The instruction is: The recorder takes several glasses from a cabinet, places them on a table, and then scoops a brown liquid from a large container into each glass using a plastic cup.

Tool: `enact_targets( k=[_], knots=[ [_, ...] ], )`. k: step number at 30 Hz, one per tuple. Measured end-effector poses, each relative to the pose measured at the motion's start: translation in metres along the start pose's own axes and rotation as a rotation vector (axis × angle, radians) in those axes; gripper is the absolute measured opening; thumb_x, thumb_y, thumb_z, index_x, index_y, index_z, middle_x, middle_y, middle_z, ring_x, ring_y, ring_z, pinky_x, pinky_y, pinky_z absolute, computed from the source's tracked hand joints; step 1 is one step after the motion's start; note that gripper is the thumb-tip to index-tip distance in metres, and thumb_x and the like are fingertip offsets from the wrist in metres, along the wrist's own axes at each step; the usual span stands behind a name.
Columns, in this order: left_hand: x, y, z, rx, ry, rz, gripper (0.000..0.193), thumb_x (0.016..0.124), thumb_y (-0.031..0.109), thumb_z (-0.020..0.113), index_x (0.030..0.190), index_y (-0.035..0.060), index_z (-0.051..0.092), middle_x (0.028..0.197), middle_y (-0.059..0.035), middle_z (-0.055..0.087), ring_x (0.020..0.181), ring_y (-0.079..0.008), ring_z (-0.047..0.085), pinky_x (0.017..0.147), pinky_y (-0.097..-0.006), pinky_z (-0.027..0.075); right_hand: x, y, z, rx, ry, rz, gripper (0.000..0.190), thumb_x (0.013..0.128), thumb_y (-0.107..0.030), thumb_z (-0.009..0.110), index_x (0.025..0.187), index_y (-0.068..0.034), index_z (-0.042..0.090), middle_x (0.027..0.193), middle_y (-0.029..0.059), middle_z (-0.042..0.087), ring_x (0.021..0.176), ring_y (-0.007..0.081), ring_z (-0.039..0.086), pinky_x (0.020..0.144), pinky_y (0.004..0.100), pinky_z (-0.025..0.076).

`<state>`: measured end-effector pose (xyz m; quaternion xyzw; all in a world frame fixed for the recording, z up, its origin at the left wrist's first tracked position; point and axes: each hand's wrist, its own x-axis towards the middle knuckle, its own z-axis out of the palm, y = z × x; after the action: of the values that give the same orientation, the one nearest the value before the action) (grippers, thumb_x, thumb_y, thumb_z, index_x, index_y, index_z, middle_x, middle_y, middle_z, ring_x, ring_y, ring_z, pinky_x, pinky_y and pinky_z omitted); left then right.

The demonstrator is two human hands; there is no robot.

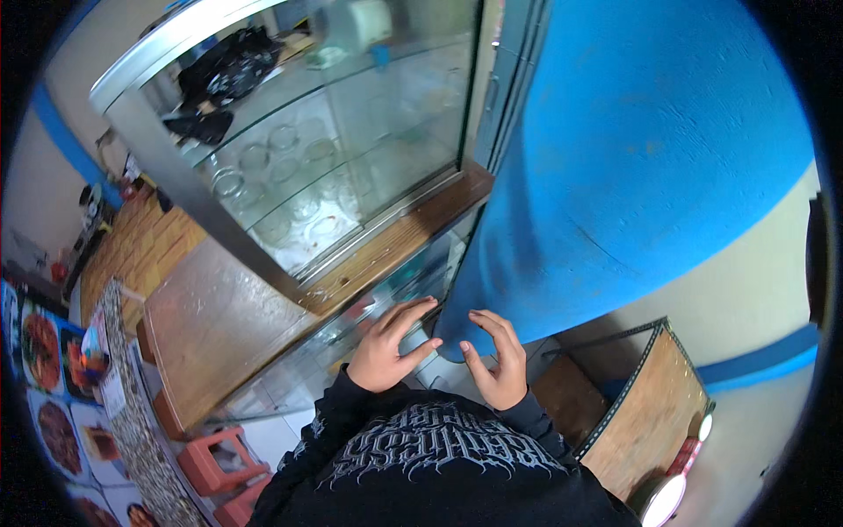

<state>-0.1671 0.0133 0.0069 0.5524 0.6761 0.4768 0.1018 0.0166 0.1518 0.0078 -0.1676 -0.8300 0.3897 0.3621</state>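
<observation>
My left hand (pixel 387 342) hovers in front of my body with its fingers apart and nothing in it. Opposite it, palm facing inward, my right hand (pixel 499 359) is likewise bare, thumb and fingers spread. A gap separates the two. Just beyond the hands stands a wide blue column (pixel 632 151) with scuffed paint. To its left rises a glass display cabinet (pixel 408 105) in a metal frame, set on a wooden ledge (pixel 395 244). Several drinking glasses (pixel 284 141) rest on its shelves. My left hand is nearest the ledge and the glass below it.
A wooden tabletop (pixel 224 329) adjoins the cabinet at left, beside a speckled stone counter edge (pixel 135 402). Below are pink plastic stools (pixel 220 461). At right stands a metal-framed shelf (pixel 649 415) with wooden boards. Black plastic (pixel 230 66) lies near the cabinet's top.
</observation>
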Motion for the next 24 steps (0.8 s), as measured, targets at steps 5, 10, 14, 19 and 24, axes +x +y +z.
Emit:
enact_targets(
  k=[5, 10, 14, 19, 24],
  knots=[
    [-0.023, -0.008, -0.019, -0.039, 0.152, -0.136, 0.057, 0.093, 0.019, 0.084, 0.143, 0.0025, 0.064, 0.140, -0.0209, 0.068, 0.128, -0.0396, 0.067, 0.109, -0.0445, 0.052, 0.021, -0.001, 0.013, 0.070, -0.103, -0.057, 0.040, 0.095, -0.007, 0.079, 0.131, 0.003, 0.067, 0.134, 0.0221, 0.069, 0.125, 0.0399, 0.065, 0.105, 0.0453, 0.052],
    [-0.037, -0.014, -0.042, 0.094, 0.279, -0.187, 0.057, 0.094, 0.021, 0.083, 0.145, 0.0042, 0.064, 0.136, -0.0210, 0.070, 0.124, -0.0383, 0.068, 0.105, -0.0439, 0.053, 0.034, 0.000, 0.040, 0.134, -0.156, -0.061, 0.040, 0.096, -0.008, 0.079, 0.133, 0.001, 0.067, 0.134, 0.0227, 0.069, 0.126, 0.0401, 0.066, 0.106, 0.0449, 0.052],
    [-0.045, -0.013, -0.056, 0.074, 0.335, -0.259, 0.054, 0.094, 0.019, 0.083, 0.142, 0.0018, 0.065, 0.131, -0.0213, 0.071, 0.121, -0.0370, 0.069, 0.103, -0.0435, 0.053, 0.037, 0.000, 0.066, 0.167, -0.179, -0.056, 0.041, 0.096, -0.009, 0.079, 0.133, 0.001, 0.066, 0.134, 0.0227, 0.068, 0.127, 0.0386, 0.066, 0.107, 0.0428, 0.052],
    [-0.052, -0.028, -0.072, 0.014, 0.385, -0.279, 0.052, 0.096, 0.016, 0.081, 0.142, -0.0014, 0.063, 0.135, -0.0218, 0.069, 0.124, -0.0341, 0.069, 0.108, -0.0415, 0.052, 0.056, -0.015, 0.094, 0.217, -0.209, -0.065, 0.042, 0.096, -0.007, 0.078, 0.135, 0.001, 0.065, 0.134, 0.0224, 0.067, 0.125, 0.0356, 0.067, 0.104, 0.0401, 0.054],
    [-0.049, -0.039, -0.077, -0.143, 0.418, -0.277, 0.055, 0.098, 0.013, 0.079, 0.146, -0.0038, 0.059, 0.141, -0.0210, 0.068, 0.133, -0.0296, 0.066, 0.112, -0.0404, 0.051, 0.075, -0.022, 0.121, 0.213, -0.223, -0.107, 0.042, 0.096, -0.007, 0.077, 0.136, 0.001, 0.065, 0.134, 0.0220, 0.066, 0.122, 0.0352, 0.067, 0.102, 0.0396, 0.054]
  ],
)
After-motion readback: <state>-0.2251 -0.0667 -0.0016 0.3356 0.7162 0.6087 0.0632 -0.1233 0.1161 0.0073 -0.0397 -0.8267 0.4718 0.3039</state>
